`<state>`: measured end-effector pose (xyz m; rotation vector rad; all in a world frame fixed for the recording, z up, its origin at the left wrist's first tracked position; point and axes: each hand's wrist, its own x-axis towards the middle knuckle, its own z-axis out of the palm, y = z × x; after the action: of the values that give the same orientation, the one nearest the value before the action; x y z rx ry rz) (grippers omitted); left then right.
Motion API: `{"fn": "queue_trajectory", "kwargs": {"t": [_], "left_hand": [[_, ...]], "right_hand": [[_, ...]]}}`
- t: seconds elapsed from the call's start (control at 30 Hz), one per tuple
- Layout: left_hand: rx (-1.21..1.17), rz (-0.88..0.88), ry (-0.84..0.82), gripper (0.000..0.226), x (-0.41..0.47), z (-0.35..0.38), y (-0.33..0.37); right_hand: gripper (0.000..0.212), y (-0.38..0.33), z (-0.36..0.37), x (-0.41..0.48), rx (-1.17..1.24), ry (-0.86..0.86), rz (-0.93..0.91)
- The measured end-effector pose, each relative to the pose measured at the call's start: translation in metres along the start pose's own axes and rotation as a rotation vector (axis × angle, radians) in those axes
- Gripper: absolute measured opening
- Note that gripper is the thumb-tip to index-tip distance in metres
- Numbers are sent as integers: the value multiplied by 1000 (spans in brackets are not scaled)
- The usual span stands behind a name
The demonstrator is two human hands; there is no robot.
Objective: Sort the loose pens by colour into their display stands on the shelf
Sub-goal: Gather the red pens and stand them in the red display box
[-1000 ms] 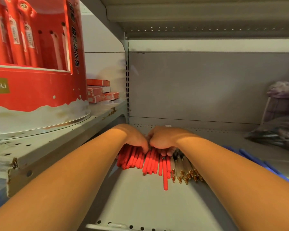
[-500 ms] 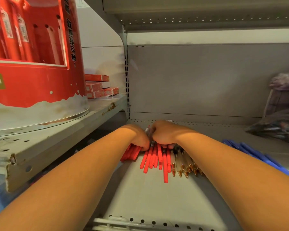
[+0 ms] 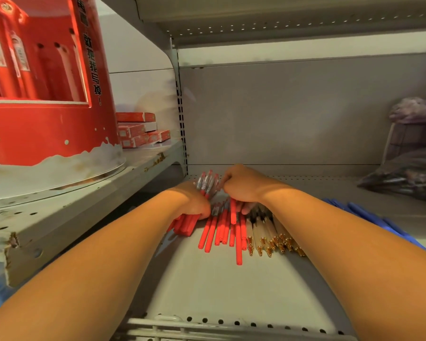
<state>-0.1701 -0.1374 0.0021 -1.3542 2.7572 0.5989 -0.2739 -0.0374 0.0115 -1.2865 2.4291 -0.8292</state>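
My left hand (image 3: pixel 194 205) clenches red bundle (image 3: pixel 185 224); right hand (image 3: pixel 241 188) over loose red pens (image 3: pixel 221 232), grasp unclear; pick singly, skirting gold-tipped pens (image 3: pixel 268 233) at 3 o'clock.

Under the right hand (image 3: pixel 241 190), the red pens (image 3: pixel 219 232) look smooth matt plastic; the clear pens (image 3: pixel 263 230) have shiny gold metal tips. The shelf (image 3: pixel 219 286) is matt painted metal.

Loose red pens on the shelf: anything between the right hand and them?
Nothing visible. The right hand touches the loose red pens directly; the clear gold-tipped pens lie beside them, not on top. The left hand grips a separate red bundle.
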Motion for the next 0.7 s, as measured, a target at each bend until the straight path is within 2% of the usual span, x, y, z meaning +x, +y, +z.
{"fn": "queue_trajectory", "kwargs": {"t": [0.13, 0.27, 0.37, 0.43, 0.5, 0.6, 0.7], "left_hand": [[-292, 77, 149, 17, -2, -6, -1], [-488, 262, 283, 9, -20, -10, 13], [-638, 362, 320, 15, -35, -12, 21], [-749, 408, 319, 26, -47, -13, 23], [-881, 459, 305, 33, -61, -11, 27], [-1027, 552, 189, 28, -81, -2, 39], [-1040, 644, 72, 27, -98, 4, 54]], "right_hand": [[22, -8, -11, -8, 145, 161, -71], [40, -29, -28, -23, 292, 372, -177], [45, -34, -44, -45, 577, 443, -145], [29, -29, -56, -65, 846, 415, -121], [13, -16, -66, -89, 1009, 377, -129], [18, 7, -75, -123, 1182, 413, -158], [13, 21, -80, -148, 1277, 512, -184]]}}
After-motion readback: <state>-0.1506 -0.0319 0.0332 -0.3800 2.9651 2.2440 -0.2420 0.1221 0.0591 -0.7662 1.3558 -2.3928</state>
